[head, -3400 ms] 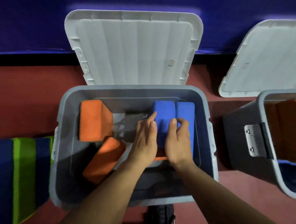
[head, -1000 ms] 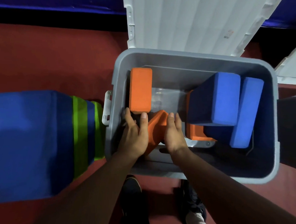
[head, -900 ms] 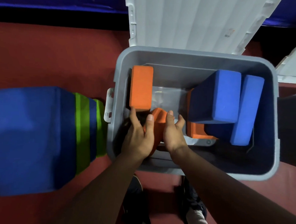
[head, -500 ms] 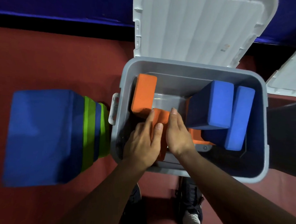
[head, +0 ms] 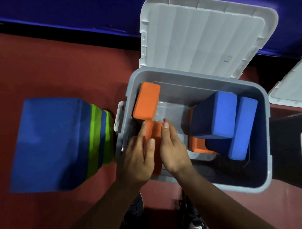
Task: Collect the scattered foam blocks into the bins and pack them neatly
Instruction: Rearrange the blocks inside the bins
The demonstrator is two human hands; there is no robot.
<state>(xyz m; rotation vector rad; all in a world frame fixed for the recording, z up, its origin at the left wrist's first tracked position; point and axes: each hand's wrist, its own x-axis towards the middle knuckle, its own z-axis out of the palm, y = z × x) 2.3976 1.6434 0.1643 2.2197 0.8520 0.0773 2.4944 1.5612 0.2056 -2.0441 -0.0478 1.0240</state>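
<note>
A grey bin (head: pixel 205 81) with its white lid (head: pixel 204 32) swung open stands on the red floor. Inside at the left, one orange foam block (head: pixel 146 100) stands on edge against the wall. In front of it a second orange block (head: pixel 154 134) stands upright between my hands: my left hand (head: pixel 136 159) grips its left side with the thumb across its top, and my right hand (head: pixel 172 148) lies flat against its right side. Two blue blocks (head: pixel 220 117) (head: pixel 241 128) lean at the bin's right, over a third orange block (head: pixel 197 145).
A stack of blue and green foam blocks (head: pixel 62 143) lies on the floor just left of the bin. A second dark bin (head: pixel 291 147) and its white lid (head: pixel 289 90) sit at the right edge. My shoes (head: pixel 195 215) show below the bin. A blue padded wall runs along the back.
The tilted orange block at the bin's front left has been turned upright between both hands and pushed against the left wall, in line with the other orange block. The view shifted slightly.
</note>
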